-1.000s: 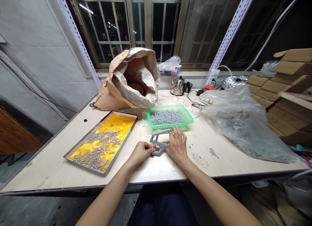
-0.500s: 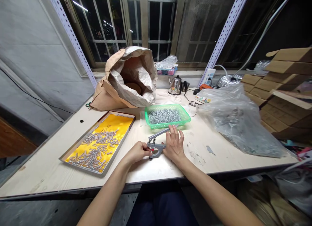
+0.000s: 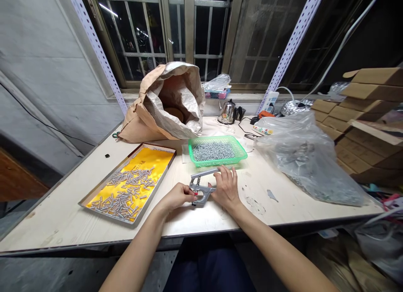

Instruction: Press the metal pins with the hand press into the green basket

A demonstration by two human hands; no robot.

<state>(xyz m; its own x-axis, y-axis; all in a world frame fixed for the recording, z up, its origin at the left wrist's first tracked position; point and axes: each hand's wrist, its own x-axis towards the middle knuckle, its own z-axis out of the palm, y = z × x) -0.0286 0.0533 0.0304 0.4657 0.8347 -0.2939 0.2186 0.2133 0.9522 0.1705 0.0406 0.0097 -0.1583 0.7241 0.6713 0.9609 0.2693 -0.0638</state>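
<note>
A grey pair of hand pliers (image 3: pixel 204 192) with a black coil spring and a small red part at its jaw lies low over the table's front. My right hand (image 3: pixel 227 190) is closed round the handle ends, fingers over the upper handle and thumb at the lower one. My left hand (image 3: pixel 179 197) pinches at the jaw end by the red part; whether a small piece is between its fingertips, I cannot tell. Just behind the pliers stands a green basket (image 3: pixel 217 162) of small metal pieces. Left of my hands, a shallow tray (image 3: pixel 154 150) with a yellow lining holds many small spring-like metal pieces.
A large paper sack (image 3: pixel 135 122) lies open at the back, beside a steel kettle (image 3: pixel 227 111). On the right are a clear plastic bag (image 3: pixel 302 157) and stacked cardboard boxes (image 3: pixel 362 136). A grey scrap (image 3: pixel 272 194) lies on the table (image 3: pixel 245 218).
The upper handle of the pliers has come down a little under my right fingers, nearer the lower one. My left hand stays at the jaw. The camera view has shifted slightly.
</note>
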